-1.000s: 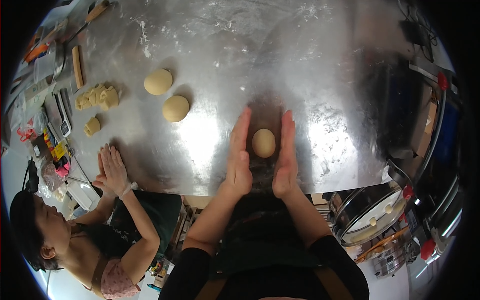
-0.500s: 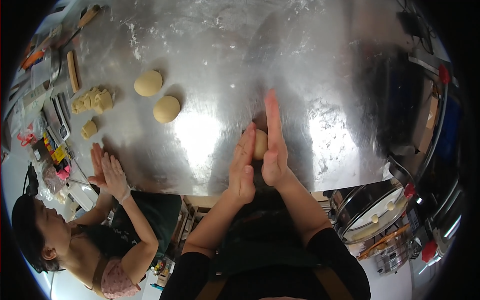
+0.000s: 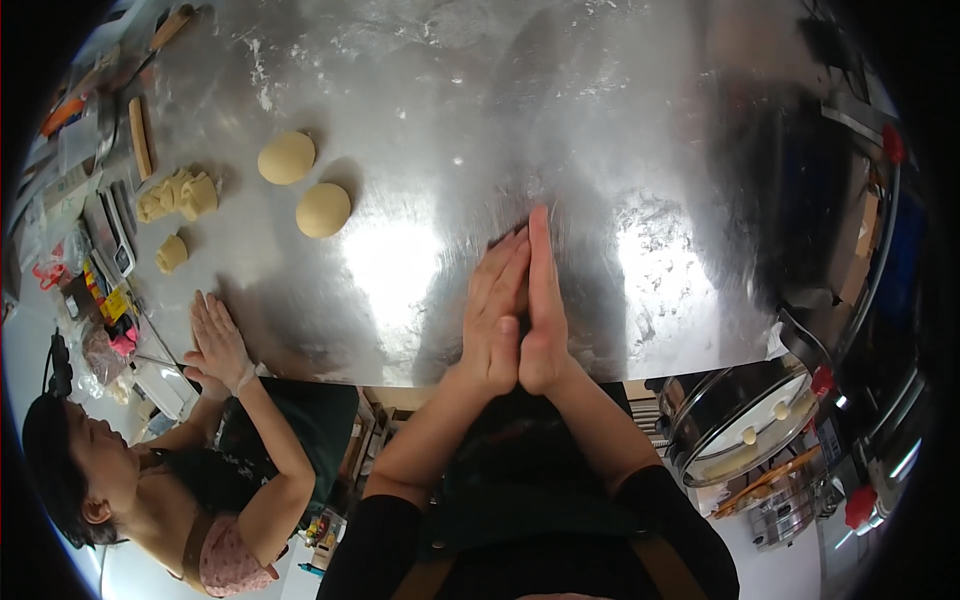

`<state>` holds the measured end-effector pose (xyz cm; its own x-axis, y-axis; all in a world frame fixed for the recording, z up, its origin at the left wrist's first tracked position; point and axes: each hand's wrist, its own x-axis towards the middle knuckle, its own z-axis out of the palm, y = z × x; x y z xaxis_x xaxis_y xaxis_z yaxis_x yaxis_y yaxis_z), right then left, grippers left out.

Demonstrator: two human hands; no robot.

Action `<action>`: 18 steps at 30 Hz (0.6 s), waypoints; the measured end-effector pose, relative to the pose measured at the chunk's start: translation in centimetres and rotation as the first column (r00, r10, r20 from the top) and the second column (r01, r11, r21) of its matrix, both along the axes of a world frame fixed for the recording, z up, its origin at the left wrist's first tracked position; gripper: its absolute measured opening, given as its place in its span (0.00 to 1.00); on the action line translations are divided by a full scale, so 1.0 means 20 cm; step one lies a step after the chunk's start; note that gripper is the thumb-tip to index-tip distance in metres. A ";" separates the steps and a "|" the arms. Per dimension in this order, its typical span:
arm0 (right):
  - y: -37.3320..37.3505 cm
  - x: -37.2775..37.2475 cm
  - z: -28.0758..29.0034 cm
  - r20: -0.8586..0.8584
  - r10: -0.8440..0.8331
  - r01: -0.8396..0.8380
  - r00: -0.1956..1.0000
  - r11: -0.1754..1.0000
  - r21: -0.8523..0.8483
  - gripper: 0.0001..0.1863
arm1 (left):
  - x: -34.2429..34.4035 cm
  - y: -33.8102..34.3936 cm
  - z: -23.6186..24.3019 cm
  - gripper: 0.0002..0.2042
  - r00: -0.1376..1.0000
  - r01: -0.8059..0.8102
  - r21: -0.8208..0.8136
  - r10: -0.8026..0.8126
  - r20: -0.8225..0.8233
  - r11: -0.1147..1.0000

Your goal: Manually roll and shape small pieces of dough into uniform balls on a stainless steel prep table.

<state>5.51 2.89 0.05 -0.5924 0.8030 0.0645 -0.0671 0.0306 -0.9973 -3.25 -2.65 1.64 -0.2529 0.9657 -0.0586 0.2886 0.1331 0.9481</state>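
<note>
Steel table (image 3: 620,120): left hand (image 3: 492,312), right hand (image 3: 545,320), palms facing, fingers nearly straight, close together. Cannot tell what's held. Hard push might squash anything soft inside.

Pale yellow dough balls (image 3: 286,158), silver-grey table (image 3: 600,120), black sleeves (image 3: 672,525), dark green aprons (image 3: 500,495), co-worker's spotted pink sleeve (image 3: 235,555)

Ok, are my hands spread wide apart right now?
No, the left hand and the right hand are close together, side by side over the metal table.
</note>
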 end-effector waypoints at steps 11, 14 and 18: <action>0.12 -0.07 -0.03 -0.046 -0.037 0.042 0.998 0.993 0.111 0.47 | 0.03 -0.03 0.01 0.36 0.997 -0.007 -0.073 0.013 0.078 0.997; 0.07 0.01 -0.06 -0.042 -0.058 0.062 0.997 0.995 0.083 0.44 | 0.02 0.00 0.01 0.35 0.996 0.000 -0.085 0.009 0.094 0.996; 0.06 -0.02 -0.02 -0.037 -0.033 0.037 0.999 0.992 0.123 0.44 | 0.06 -0.04 0.00 0.33 0.996 -0.040 -0.021 0.041 0.074 0.999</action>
